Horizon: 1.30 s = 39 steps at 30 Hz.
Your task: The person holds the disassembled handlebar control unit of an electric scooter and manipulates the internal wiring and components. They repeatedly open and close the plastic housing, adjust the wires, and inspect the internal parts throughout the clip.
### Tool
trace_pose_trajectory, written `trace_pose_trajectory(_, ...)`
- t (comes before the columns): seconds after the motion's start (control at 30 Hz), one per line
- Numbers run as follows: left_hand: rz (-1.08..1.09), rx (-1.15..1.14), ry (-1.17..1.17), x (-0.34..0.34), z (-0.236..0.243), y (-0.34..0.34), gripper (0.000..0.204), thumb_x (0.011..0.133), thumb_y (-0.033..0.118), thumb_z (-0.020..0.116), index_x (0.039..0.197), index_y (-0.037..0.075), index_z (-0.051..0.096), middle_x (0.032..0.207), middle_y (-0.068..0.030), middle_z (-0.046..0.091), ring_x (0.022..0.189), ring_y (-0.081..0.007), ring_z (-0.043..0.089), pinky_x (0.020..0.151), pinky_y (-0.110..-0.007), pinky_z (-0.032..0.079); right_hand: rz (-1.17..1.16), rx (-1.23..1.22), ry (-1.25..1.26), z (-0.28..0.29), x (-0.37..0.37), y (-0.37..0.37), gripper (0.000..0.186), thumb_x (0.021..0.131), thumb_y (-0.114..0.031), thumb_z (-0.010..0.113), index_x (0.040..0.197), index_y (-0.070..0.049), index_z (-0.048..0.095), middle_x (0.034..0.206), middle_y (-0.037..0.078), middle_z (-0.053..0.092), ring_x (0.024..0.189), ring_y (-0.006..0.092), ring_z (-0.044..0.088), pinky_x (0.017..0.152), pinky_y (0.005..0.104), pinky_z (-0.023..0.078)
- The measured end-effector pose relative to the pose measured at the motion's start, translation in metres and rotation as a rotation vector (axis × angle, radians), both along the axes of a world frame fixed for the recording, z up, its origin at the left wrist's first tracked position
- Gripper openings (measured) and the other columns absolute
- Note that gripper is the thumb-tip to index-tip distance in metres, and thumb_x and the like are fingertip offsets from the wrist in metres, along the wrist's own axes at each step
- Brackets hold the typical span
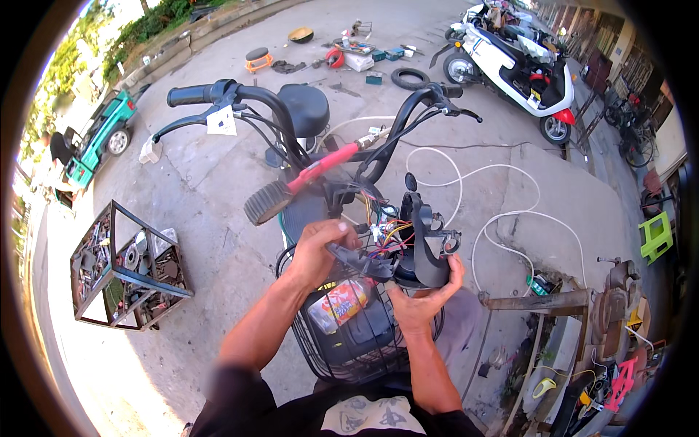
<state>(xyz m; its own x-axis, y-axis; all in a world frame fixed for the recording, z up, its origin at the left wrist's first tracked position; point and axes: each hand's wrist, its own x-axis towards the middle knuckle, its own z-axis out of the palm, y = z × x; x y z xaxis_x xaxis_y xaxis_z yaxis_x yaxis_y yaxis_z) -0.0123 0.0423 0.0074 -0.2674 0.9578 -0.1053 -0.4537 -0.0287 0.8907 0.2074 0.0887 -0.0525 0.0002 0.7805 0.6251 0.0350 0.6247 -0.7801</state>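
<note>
- Black plastic housing [421,251]: found near the middle, on the near side of the handlebar [275,105], above the right part of the wire basket [309,357].
- Right grip [421,309]: holding the housing from below, my thumb at its left, fingers at its right.
- Left grip [317,255]: narrow, fingers curled at the left end of a dark grey plastic piece [358,262]; I cannot tell whether they are closed on it.
- Risk, in my judgement: pulling or twisting the parts apart could strain the coloured wires [393,237] between them; pressing them together could pinch a strand; slack right support could drop the housing.
- Orientation: long axis runs far to near; narrower end points far, broader end near; hollow side appears to face left.
</note>
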Motion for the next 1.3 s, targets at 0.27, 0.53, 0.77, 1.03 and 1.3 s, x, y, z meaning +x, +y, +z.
trace_pose_trajectory(0.27,0.077,-0.036,0.088,0.001,-0.004,-0.005,0.022,0.092,-0.001,0.071,0.113,0.003,0.072,0.121,-0.0073,0.074,0.11,-0.0193,0.07,0.102,-0.035,0.053,-0.059,0.158,-0.108,-0.004,-0.001,-0.001,0.118,0.058,-0.005,0.103,0.154,-0.013,0.035,0.158,0.022,0.035,0.147,0.043,0.046,0.122,0.0541,0.045)
trace_pose_trajectory(0.53,-0.001,-0.056,0.442,0.008,-0.005,-0.003,0.04,0.095,-0.003,0.067,0.135,0.0,0.07,0.13,-0.0056,0.074,0.123,-0.0163,0.066,0.108,-0.034,0.05,-0.106,0.377,-0.24,0.005,0.005,0.001,0.104,0.066,-0.009,0.102,0.149,-0.017,0.041,0.155,0.022,0.038,0.146,0.0489,0.047,0.123,0.0619,0.043)
trace_pose_trajectory(0.77,-0.069,-0.114,0.77,0.006,-0.011,0.001,0.039,0.1,0.007,0.067,0.138,-0.003,0.067,0.129,-0.0058,0.074,0.12,-0.013,0.063,0.103,-0.03,0.051,-0.154,0.459,-0.267,0.003,0.007,-0.002,0.092,0.072,-0.017,0.103,0.148,-0.026,0.051,0.15,0.02,0.044,0.141,0.0508,0.049,0.114,0.0615,0.047)
trace_pose_trajectory(1.03,-0.07,-0.19,0.925,0.021,0.015,0.016,0.047,0.088,0.012,0.082,0.132,0.0,0.073,0.126,-0.0229,0.075,0.122,-0.0342,0.069,0.108,-0.041,0.051,-0.158,0.47,-0.279,-0.004,0.006,0.001,0.083,0.073,-0.014,0.1,0.143,-0.03,0.057,0.148,0.016,0.046,0.139,0.0481,0.05,0.114,0.0632,0.047)
trace_pose_trajectory(1.3,0.001,-0.145,0.767,0.039,0.012,0.015,0.04,0.095,-0.006,0.076,0.134,-0.002,0.07,0.123,-0.0052,0.078,0.112,-0.0115,0.066,0.099,-0.031,0.054,-0.166,0.428,-0.249,-0.003,0.004,0.005,0.085,0.073,-0.014,0.101,0.143,-0.029,0.056,0.149,0.017,0.045,0.14,0.0491,0.049,0.113,0.0617,0.048)
